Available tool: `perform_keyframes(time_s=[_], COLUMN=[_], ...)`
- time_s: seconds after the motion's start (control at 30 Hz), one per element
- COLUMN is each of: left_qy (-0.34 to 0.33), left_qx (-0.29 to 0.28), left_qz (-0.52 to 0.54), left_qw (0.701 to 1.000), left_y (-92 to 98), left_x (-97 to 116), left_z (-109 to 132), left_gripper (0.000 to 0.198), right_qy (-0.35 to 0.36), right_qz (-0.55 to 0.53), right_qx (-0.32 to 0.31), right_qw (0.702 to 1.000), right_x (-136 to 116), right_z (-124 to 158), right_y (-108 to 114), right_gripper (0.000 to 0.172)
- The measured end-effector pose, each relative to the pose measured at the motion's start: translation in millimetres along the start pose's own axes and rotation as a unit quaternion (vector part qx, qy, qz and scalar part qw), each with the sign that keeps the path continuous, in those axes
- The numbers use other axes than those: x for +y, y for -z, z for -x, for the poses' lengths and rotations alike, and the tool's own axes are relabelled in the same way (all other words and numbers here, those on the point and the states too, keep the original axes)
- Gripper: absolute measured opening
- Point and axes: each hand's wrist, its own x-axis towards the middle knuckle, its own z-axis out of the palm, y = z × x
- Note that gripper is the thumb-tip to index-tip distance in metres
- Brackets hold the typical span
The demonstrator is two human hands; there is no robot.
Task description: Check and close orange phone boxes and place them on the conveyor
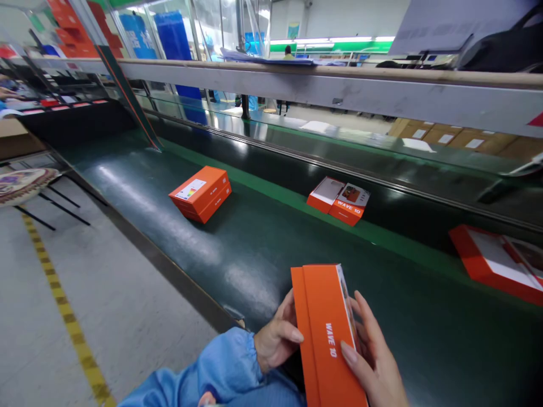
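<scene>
Orange WAVE 10 box point(324, 333) held tilted just above near edge of green conveyor belt point(263, 249), L hand point(278, 336) & R hand point(373, 356) gripping its long sides, fingers slightly spread, not pinching.

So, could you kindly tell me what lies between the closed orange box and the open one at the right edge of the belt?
The head view shows another open orange WAVE 10 box on the belt.

Camera: one head-worn unit, facing forward and down. Coverage: green conveyor belt point(254, 254) running diagonally ahead, with a metal rail point(339, 85) beyond. Nearest, at the lower frame edge: left hand point(278, 339), right hand point(375, 362), orange WAVE 10 box point(326, 339).
</scene>
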Motion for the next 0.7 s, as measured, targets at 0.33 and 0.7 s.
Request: perform_keyframes(time_s=[0.33, 0.7], left_qy=[0.044, 0.087], left_qx=[0.045, 0.337], left_qz=[0.02, 0.074], left_qw=[0.998, 0.935], left_y=[15.3, 58.1], left_x=[-14, 3], left_z=[2, 3], left_gripper=[0.065, 0.015], right_qy=[0.121, 0.061], right_qz=[0.204, 0.318], right_qx=[-0.004, 0.156], right_qw=[0.971, 0.933], right_x=[-17, -49], right_z=[-13, -14], right_y=[-2, 58], right_gripper=[0.062, 0.067])
